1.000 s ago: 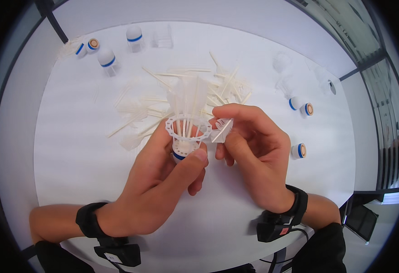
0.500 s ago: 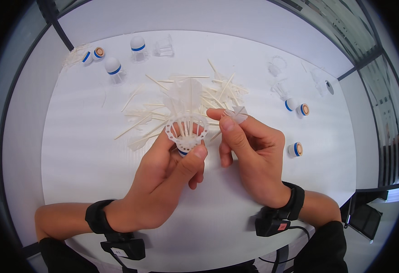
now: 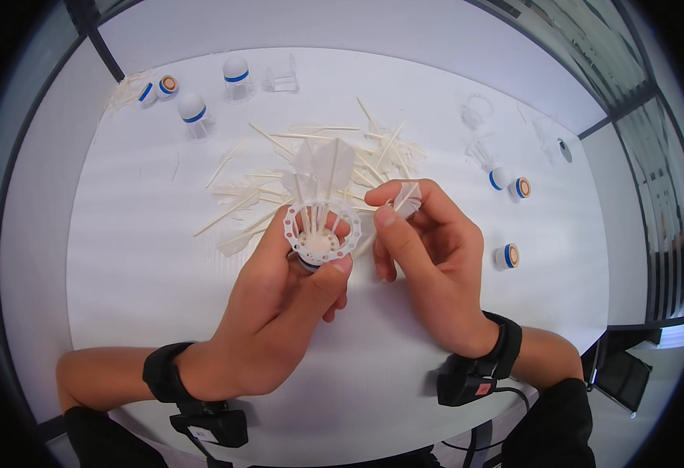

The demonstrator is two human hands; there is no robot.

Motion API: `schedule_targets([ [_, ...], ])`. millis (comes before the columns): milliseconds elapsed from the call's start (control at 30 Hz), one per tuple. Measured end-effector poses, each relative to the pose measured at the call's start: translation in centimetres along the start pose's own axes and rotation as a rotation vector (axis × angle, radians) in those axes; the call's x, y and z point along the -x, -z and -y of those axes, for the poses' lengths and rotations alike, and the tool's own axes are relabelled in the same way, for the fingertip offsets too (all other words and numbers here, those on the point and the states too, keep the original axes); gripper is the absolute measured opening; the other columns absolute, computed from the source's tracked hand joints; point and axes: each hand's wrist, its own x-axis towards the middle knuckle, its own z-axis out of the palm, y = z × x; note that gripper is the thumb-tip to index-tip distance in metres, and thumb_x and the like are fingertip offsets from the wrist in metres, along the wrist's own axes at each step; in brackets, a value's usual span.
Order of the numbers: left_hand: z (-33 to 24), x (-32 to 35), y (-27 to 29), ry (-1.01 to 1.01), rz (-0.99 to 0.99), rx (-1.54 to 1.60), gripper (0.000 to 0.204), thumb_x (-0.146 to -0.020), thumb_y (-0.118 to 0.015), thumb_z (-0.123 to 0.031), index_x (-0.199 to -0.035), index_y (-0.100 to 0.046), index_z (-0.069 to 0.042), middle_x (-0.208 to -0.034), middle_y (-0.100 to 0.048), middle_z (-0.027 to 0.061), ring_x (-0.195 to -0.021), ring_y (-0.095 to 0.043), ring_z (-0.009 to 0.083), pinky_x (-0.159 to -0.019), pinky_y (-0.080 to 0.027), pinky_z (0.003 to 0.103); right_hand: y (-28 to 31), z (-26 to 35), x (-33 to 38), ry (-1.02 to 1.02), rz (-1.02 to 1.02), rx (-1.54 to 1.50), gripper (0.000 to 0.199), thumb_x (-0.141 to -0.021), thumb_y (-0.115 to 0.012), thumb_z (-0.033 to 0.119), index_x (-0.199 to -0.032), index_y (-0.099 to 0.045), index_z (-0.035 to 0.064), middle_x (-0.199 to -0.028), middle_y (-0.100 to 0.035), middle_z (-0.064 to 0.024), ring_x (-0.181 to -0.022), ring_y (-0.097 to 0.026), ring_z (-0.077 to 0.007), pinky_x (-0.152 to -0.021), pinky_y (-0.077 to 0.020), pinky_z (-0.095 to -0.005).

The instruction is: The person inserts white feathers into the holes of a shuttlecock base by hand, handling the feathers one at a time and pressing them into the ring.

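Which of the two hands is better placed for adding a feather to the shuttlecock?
Probably the right hand: it pinches a feather close to the shuttlecock, which the left hand holds.

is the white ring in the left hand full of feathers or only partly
Partly: feathers stand at the far side of the white ring; its near side is bare.

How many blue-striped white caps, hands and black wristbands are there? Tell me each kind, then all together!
Blue-striped white caps: 8 (7 table caps, 1 held cap)
Hands: 2 (left hand, right hand)
Black wristbands: 2
Total: 12
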Motion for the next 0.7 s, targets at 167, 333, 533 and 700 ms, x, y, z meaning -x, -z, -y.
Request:
schedule_targets([
  [167,-0.08,0.08,-0.06,0.0,0.019,-0.02,0.021,-0.1,-0.051,-0.01,-0.119,-0.045,-0.004,-0.094,-0.055,0.0025,-0.075,-0.05,0.0064,-0.066,-0.043,0.023,0.3,-0.1,0.07,-0.004,0.049,-0.056,0.015,-0.097,-0.057,0.004,-0.112,-0.055,0.0016,-0.076,-0.057,0.0016,-0.064,-0.049,-0.0023,-0.057,-0.0397,-0.0191],
  [333,0.06,0.12,0.2,-0.008,0.042,-0.053,0.021,-0.1,-0.052,-0.012,-0.118,-0.045,-0.003,-0.096,-0.057,0.0032,-0.076,-0.051,0.0061,-0.066,-0.044,0.022,0.29,-0.18,-0.04,-0.019,0.062,-0.112,0.016,-0.096,-0.057,0.001,-0.112,-0.053,0.002,-0.082,-0.059,0.0002,-0.065,-0.051,-0.0028,-0.057,-0.0402,-0.0194],
  [533,-0.14,-0.01,-0.05,-0.051,0.049,-0.041,0.018,-0.1,-0.047,-0.01,-0.116,-0.046,-0.001,-0.095,-0.057,0.0055,-0.074,-0.051,0.0081,-0.064,-0.044,0.023,0.68,0.04,0.13,-0.049,0.188,-0.122,0.015,-0.094,-0.056,-0.003,-0.109,-0.051,-0.001,-0.091,-0.063,-0.0045,-0.073,-0.059,-0.0057,-0.06,-0.0458,-0.0207],
  [700,-0.38,0.16,-0.14,-0.025,0.021,-0.01,0.019,-0.1,-0.045,-0.009,-0.117,-0.046,0.0,-0.095,-0.055,0.0058,-0.074,-0.052,0.0106,-0.066,-0.045,0.025,0.31,0.73,0.09,-0.109,0.268,-0.254,0.017,-0.092,-0.056,-0.009,-0.107,-0.05,-0.0036,-0.097,-0.063,-0.0112,-0.082,-0.067,-0.0167,-0.07,-0.0552,-0.0275],
])
